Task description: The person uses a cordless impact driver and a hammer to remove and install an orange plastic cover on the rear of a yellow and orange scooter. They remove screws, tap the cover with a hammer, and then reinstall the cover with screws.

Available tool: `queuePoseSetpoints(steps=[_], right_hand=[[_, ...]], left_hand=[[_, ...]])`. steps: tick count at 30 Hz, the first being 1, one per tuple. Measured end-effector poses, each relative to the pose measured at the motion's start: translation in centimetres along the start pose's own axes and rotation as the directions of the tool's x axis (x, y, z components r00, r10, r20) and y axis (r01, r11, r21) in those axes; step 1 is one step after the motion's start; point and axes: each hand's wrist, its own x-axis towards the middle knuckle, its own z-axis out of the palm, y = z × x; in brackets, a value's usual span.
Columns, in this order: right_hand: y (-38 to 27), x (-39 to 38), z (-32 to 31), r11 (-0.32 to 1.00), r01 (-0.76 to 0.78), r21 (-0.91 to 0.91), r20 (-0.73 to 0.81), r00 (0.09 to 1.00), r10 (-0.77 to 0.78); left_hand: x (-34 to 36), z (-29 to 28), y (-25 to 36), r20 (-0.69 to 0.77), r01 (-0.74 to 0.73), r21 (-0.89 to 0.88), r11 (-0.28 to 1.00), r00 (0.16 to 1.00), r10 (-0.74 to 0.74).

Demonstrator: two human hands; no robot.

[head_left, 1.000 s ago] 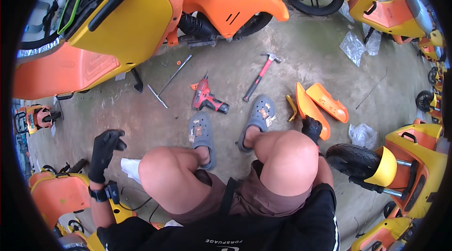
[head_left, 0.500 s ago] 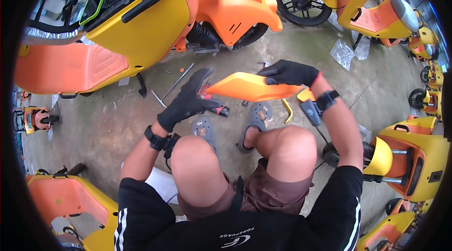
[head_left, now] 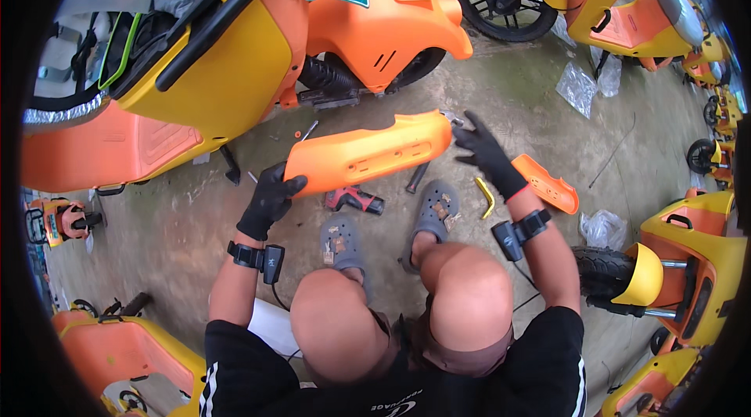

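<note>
My left hand (head_left: 270, 196), in a black glove, grips the left end of a long orange plastic scooter cover (head_left: 368, 154) with slots along its face. The cover hangs tilted above the floor, its right end higher. Beside that end is my right hand (head_left: 486, 152), also gloved, with fingers spread and nothing in them. Under the cover lie a red and black power drill (head_left: 355, 200) and a hammer (head_left: 416, 178), its head partly hidden. A yellow bent bar (head_left: 486, 196) and a second orange cover (head_left: 546, 185) rest on the floor to the right.
A yellow and orange scooter (head_left: 223, 65) stands close ahead on the left. Another scooter (head_left: 594, 10) is at the far right, and a scooter's front wheel (head_left: 602, 271) is near my right elbow. Clear plastic bags (head_left: 577, 90) lie on the concrete. My feet wear grey clogs (head_left: 436, 213).
My left hand has closed on the orange cover, and my right hand has let go of its other end. The cover has turned, showing its slotted face, and shifted left.
</note>
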Motion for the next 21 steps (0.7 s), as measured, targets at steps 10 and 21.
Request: queuePoseSetpoints(steps=[10, 21], right_hand=[[3.9, 2.5, 4.0, 0.979, 0.017, 0.205, 0.316, 0.945, -0.083], [5.5, 11.0, 6.7, 0.936, 0.23, 0.267, 0.296, 0.905, -0.307]], left_hand=[[0.5, -1.9, -0.8, -0.201, 0.044, 0.451, 0.892, 0.978, 0.054], [6.4, -3.1, -5.8, -0.317, -0.325, -0.448, 0.833, 0.929, 0.192]])
